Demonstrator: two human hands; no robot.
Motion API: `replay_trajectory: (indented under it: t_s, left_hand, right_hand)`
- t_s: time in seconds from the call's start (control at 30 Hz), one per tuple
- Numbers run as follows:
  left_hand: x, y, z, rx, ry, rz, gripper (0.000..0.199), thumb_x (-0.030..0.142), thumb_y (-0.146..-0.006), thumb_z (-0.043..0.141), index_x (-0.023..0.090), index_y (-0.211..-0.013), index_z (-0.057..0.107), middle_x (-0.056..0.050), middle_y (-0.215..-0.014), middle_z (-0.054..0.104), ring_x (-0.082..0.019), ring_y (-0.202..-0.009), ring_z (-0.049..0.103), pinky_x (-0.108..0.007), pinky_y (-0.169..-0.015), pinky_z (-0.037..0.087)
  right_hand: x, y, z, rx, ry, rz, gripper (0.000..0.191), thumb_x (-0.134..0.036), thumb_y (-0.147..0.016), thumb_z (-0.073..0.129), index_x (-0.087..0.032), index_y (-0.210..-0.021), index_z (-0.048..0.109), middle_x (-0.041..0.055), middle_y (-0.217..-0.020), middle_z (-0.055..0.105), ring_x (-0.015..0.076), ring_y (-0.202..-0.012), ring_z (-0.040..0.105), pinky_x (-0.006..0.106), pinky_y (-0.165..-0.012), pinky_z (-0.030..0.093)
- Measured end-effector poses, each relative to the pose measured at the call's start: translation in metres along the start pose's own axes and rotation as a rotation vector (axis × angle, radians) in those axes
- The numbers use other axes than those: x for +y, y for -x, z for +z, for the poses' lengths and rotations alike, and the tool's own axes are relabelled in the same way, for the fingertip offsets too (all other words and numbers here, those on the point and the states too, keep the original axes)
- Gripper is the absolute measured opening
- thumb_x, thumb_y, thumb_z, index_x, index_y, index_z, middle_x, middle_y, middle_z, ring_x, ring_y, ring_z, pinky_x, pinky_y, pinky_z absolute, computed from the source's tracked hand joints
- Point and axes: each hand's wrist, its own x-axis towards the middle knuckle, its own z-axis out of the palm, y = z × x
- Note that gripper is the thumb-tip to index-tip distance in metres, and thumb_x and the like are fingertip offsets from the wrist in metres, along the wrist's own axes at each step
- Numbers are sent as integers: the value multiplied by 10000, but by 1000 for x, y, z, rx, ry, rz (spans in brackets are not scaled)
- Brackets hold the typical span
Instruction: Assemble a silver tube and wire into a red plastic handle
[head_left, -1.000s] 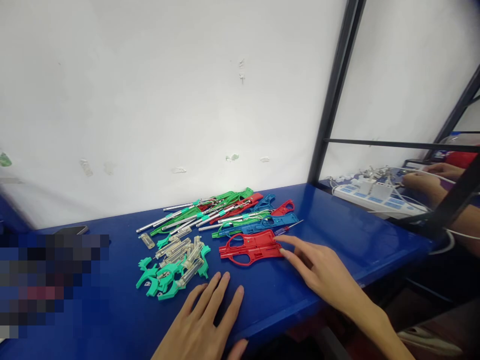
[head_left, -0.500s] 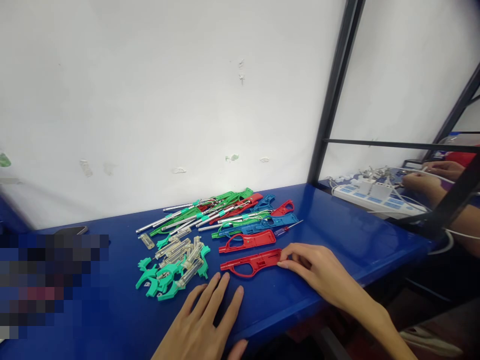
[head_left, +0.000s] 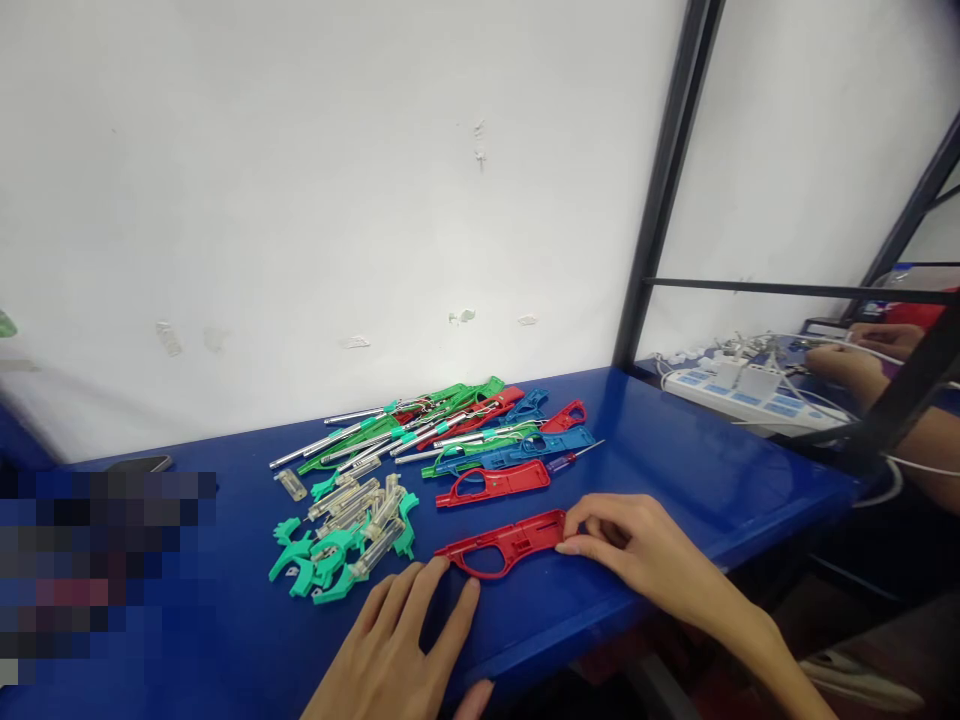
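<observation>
A red lighter casing half (head_left: 517, 540) lies inner side up on the blue table, its trigger loop facing me. My right hand (head_left: 630, 540) pinches its right end between thumb and fingers. At its narrow left end, my left hand (head_left: 405, 630) has its fingers spread, a fingertip touching or almost touching the tip. A second red casing half (head_left: 499, 484) lies just behind, with a small screwdriver (head_left: 570, 460) by its right end. Left of these are teal plastic triggers (head_left: 330, 555) and clear fuel tanks (head_left: 382, 545) in a heap.
Behind lie metal lighter tubes (head_left: 319, 445) with green, red and blue casings (head_left: 517, 452). A black metal frame (head_left: 667, 190) stands at right; beyond it are a white power strip (head_left: 750, 395) and another person's hands (head_left: 847, 365). A dark phone-like object (head_left: 142, 465) lies at left.
The near red casing half has moved towards me, away from the other red half, with my right hand on its end. My left fingertips now meet its left tip.
</observation>
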Motion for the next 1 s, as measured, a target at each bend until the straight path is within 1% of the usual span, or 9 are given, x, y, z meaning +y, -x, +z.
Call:
replay_trajectory:
  t_s: [0.07, 0.13, 0.23, 0.3, 0.43, 0.67, 0.8, 0.93, 1.0]
  left_hand:
    - [0, -2, 0, 31, -8, 9, 469, 421, -1051, 633, 236, -1481, 672, -122, -1357, 745, -302, -1147, 745, -387, -975, 634]
    - [0, -4, -1, 52, -11, 10, 439, 413, -1063, 612, 232, -1456, 689, -119, -1331, 754, -296, -1124, 751, -379, -955, 635]
    - [1, -5, -2, 50, -22, 10, 429, 415, -1074, 593, 228, -1448, 694, -120, -1320, 760, -297, -1116, 759, -381, -935, 643]
    - [1, -7, -2, 47, -34, 22, 432, 424, -1078, 585, 223, -1445, 694, -125, -1317, 764, -300, -1108, 768, -391, -922, 654]
    - [0, -10, -2, 44, -57, 36, 421, 409, -1071, 583, 214, -1425, 700, -136, -1300, 774, -303, -1076, 789, -405, -887, 679]
    - [2, -8, -3, 17, -65, 22, 422, 412, -1037, 619, 220, -1406, 693, -133, -1268, 783, -302, -1066, 798, -392, -854, 686]
    - [4, -7, 0, 70, -73, -7, 430, 411, -1068, 545, 198, -1419, 672, -116, -1202, 795, -282, -1013, 802, -372, -827, 673]
    - [4, -7, 2, 108, -85, -4, 480, 437, -1114, 478, 139, -1451, 644, -124, -1193, 799, -283, -1013, 797, -376, -832, 665]
    - [3, -6, 2, 103, -72, -4, 484, 455, -1121, 482, 138, -1445, 650, -123, -1212, 796, -284, -1037, 789, -375, -860, 659]
  right_hand:
    - [0, -1, 1, 33, -7, 16, 326, -575, -1050, 680, -293, -976, 826, -43, -680, 685, 163, -607, 596, 277, -616, 422]
    - [-1, -2, 3, 76, -8, 41, 322, -570, -1074, 636, -316, -1125, 828, -50, -672, 684, 169, -593, 612, 279, -622, 434]
    - [0, -4, 5, 111, 25, 81, 340, -538, -1088, 613, -344, -1290, 805, -52, -673, 694, 185, -590, 634, 287, -633, 440]
    - [0, -5, 6, 112, 52, 96, 334, -529, -1086, 612, -349, -1278, 817, -45, -672, 702, 196, -592, 641, 297, -636, 431]
    - [0, -5, 6, 96, 64, 91, 330, -538, -1092, 590, -351, -1183, 846, -28, -688, 719, 212, -607, 642, 315, -655, 415]
    - [-1, -4, 6, 84, 48, 100, 308, -532, -1085, 607, -350, -1159, 844, -30, -693, 707, 205, -618, 627, 322, -666, 402]
    - [1, -3, 7, 67, 59, 81, 320, -550, -1088, 607, -345, -1156, 842, -30, -696, 705, 195, -612, 617, 320, -665, 400]
    - [4, -2, 8, 68, 79, 59, 346, -569, -1091, 601, -332, -1155, 844, -24, -691, 697, 190, -605, 608, 318, -660, 396]
    - [4, -2, 8, 69, 84, 54, 347, -567, -1093, 598, -331, -1153, 845, -23, -692, 698, 190, -607, 610, 317, -659, 396]
